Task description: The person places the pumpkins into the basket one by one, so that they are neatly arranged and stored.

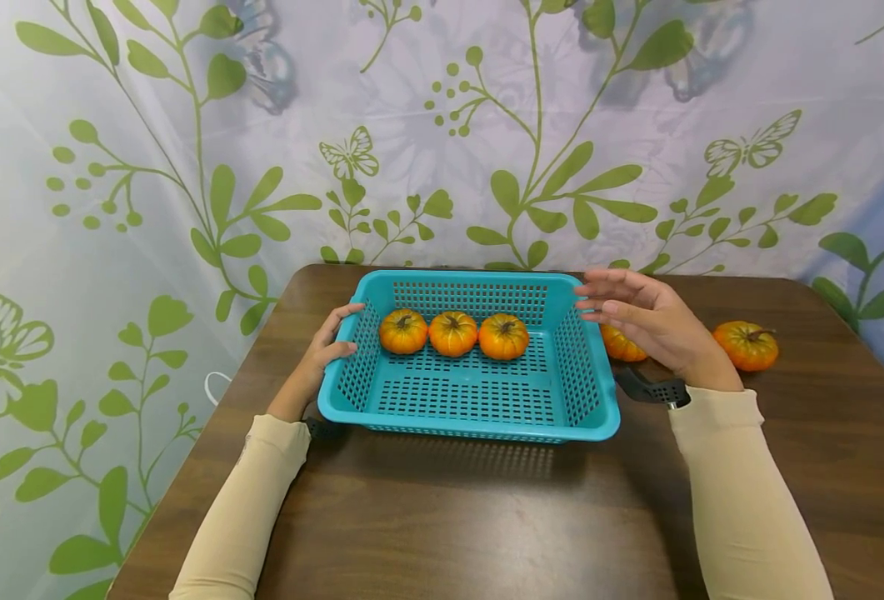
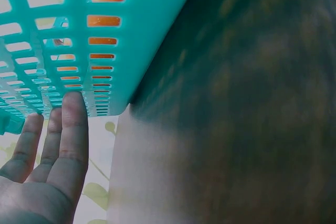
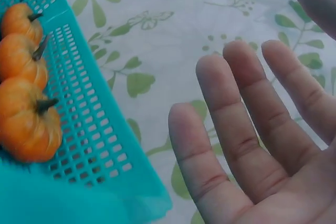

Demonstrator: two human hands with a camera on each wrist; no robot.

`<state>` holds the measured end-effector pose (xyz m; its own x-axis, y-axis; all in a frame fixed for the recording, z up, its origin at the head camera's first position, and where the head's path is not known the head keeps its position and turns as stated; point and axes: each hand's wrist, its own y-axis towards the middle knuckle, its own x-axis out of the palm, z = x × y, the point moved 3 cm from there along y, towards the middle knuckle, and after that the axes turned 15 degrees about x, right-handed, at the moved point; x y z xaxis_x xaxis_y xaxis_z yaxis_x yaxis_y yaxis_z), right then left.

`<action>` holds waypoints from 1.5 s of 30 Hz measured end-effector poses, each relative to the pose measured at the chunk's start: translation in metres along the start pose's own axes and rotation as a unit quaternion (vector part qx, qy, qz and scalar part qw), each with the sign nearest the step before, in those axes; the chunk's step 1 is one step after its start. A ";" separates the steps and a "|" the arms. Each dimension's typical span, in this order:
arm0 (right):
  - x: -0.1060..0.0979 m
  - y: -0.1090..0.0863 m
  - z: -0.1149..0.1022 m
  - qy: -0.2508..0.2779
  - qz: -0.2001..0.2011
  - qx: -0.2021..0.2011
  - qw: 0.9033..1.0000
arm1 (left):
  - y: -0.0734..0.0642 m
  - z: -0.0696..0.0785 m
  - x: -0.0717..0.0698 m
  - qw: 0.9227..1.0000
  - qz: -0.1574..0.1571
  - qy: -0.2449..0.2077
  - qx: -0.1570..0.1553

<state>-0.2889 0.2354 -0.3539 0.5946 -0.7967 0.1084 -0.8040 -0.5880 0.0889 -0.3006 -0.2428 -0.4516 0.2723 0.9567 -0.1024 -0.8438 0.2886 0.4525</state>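
Note:
A turquoise plastic basket with slotted walls stands on the table, and three small orange pumpkins sit in a row towards its far left. My left hand grips the basket's left rim, thumb and a finger over the edge. Seen from the left wrist, its other fingers lie against the outer wall. Beside the right rim, my right hand hovers with fingers extended and holds nothing. Beneath it, a partly hidden pumpkin rests on the table. Another pumpkin lies farther right.
The brown wooden table extends in front of the basket and to its right. A curtain printed with green leaves and butterflies hangs behind the table and along its left side. A thin white loop shows at the left edge.

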 end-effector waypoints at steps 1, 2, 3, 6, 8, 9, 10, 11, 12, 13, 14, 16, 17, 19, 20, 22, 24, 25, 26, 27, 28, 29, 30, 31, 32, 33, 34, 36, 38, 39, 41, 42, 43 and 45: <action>-0.001 -0.002 0.001 0.007 0.004 -0.002 1.000 | 0.000 0.000 0.000 1.000 0.000 0.001 0.001; -0.002 -0.004 0.002 0.014 0.007 -0.005 1.000 | 0.000 0.000 0.000 1.000 0.001 0.002 0.000; -0.004 -0.006 0.003 0.021 0.012 -0.008 1.000 | 0.000 0.000 0.000 1.000 0.002 0.002 0.001; -0.007 -0.012 0.006 0.042 0.030 -0.024 0.998 | 0.000 0.000 -0.001 1.000 0.002 0.005 0.003; -0.010 -0.016 0.008 0.055 0.044 -0.038 0.997 | 0.000 0.000 -0.001 1.000 0.002 0.006 0.004; -0.011 -0.018 0.009 0.060 0.055 -0.043 0.996 | 0.000 0.001 -0.001 1.000 0.001 0.007 0.005; -0.013 -0.020 0.010 0.065 0.066 -0.049 0.995 | 0.000 0.001 -0.001 1.000 0.000 0.006 0.005; -0.014 -0.022 0.011 0.068 0.076 -0.054 0.993 | 0.000 0.001 -0.001 1.000 -0.002 0.005 0.006; -0.016 -0.024 0.012 0.074 0.085 -0.059 0.992 | 0.000 0.001 -0.001 1.000 -0.002 0.005 0.006; -0.017 -0.026 0.013 0.078 0.096 -0.061 0.990 | 0.000 0.002 -0.001 1.000 -0.003 0.006 0.007; -0.018 -0.028 0.014 0.082 0.105 -0.064 0.989 | 0.000 0.002 -0.001 1.000 -0.003 0.006 0.008; -0.021 -0.031 0.017 0.088 0.126 -0.073 0.985 | 0.000 0.002 -0.001 1.000 -0.003 0.007 0.008; -0.023 -0.032 0.018 0.090 0.137 -0.079 0.983 | 0.000 0.002 -0.001 1.000 -0.003 0.008 0.009; -0.025 -0.034 0.022 0.087 0.162 -0.086 0.979 | 0.001 0.002 -0.002 1.000 -0.004 0.008 0.010; -0.026 -0.035 0.024 0.082 0.176 -0.090 0.977 | 0.001 0.001 -0.002 1.000 -0.003 0.008 0.010; -0.029 -0.037 0.028 0.067 0.201 -0.094 0.973 | 0.001 0.001 -0.002 1.000 -0.003 0.008 0.009; -0.031 -0.039 0.032 0.047 0.227 -0.096 0.968 | 0.000 -0.001 -0.003 1.000 -0.003 0.008 0.007; -0.033 -0.039 0.034 0.041 0.241 -0.097 0.965 | 0.000 -0.001 -0.003 1.000 -0.002 0.008 0.006; -0.034 -0.040 0.036 0.041 0.255 -0.099 0.961 | 0.000 -0.001 -0.003 1.000 -0.001 0.008 0.005; -0.035 -0.041 0.038 0.041 0.269 -0.103 0.957 | 0.000 0.000 -0.003 1.000 0.000 0.007 0.004; -0.036 -0.041 0.040 0.042 0.286 -0.107 0.951 | -0.001 0.000 -0.003 1.000 0.000 0.006 0.003; -0.037 -0.042 0.041 0.042 0.307 -0.113 0.944 | -0.001 0.000 -0.003 1.000 0.000 0.007 0.002; -0.038 -0.042 0.042 0.046 0.327 -0.120 0.936 | -0.001 0.001 -0.002 1.000 0.000 0.006 0.002; -0.039 -0.043 0.043 0.048 0.348 -0.129 0.927 | -0.001 0.001 -0.002 1.000 0.001 0.007 0.002; -0.040 -0.043 0.044 0.049 0.368 -0.138 0.918 | -0.001 0.001 -0.002 1.000 0.002 0.007 0.001; -0.041 -0.044 0.044 0.049 0.387 -0.148 0.909 | -0.001 0.001 -0.002 1.000 0.003 0.008 0.000; -0.042 -0.045 0.045 0.050 0.406 -0.158 0.899 | -0.001 0.001 -0.002 1.000 0.003 0.007 0.001; -0.044 -0.047 0.046 0.051 0.438 -0.176 0.880 | -0.001 0.001 -0.002 1.000 0.004 0.005 0.001; -0.047 -0.051 0.048 0.052 0.464 -0.189 0.864 | 0.000 0.001 -0.001 1.000 0.003 0.001 0.001; -0.049 -0.053 0.049 0.048 0.478 -0.193 0.855 | 0.000 0.001 -0.001 1.000 0.003 0.000 0.001; -0.054 -0.058 0.051 0.032 0.510 -0.192 0.838 | 0.000 0.000 0.000 1.000 0.002 -0.001 0.000; -0.057 -0.061 0.052 0.020 0.526 -0.189 0.829 | 0.000 0.000 0.000 1.000 0.003 -0.001 0.000; -0.060 -0.064 0.053 0.007 0.541 -0.186 0.821 | 0.000 0.000 0.000 1.000 0.002 0.000 0.001; -0.066 -0.069 0.055 -0.014 0.570 -0.178 0.802 | 0.000 -0.001 0.000 1.000 0.003 0.001 0.001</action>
<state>-0.2728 0.3211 -0.4220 -0.5296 -0.7939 0.2988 -0.7695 0.5979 0.2247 -0.3007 -0.2431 -0.4522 0.2658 0.9587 -0.1015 -0.8447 0.2823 0.4547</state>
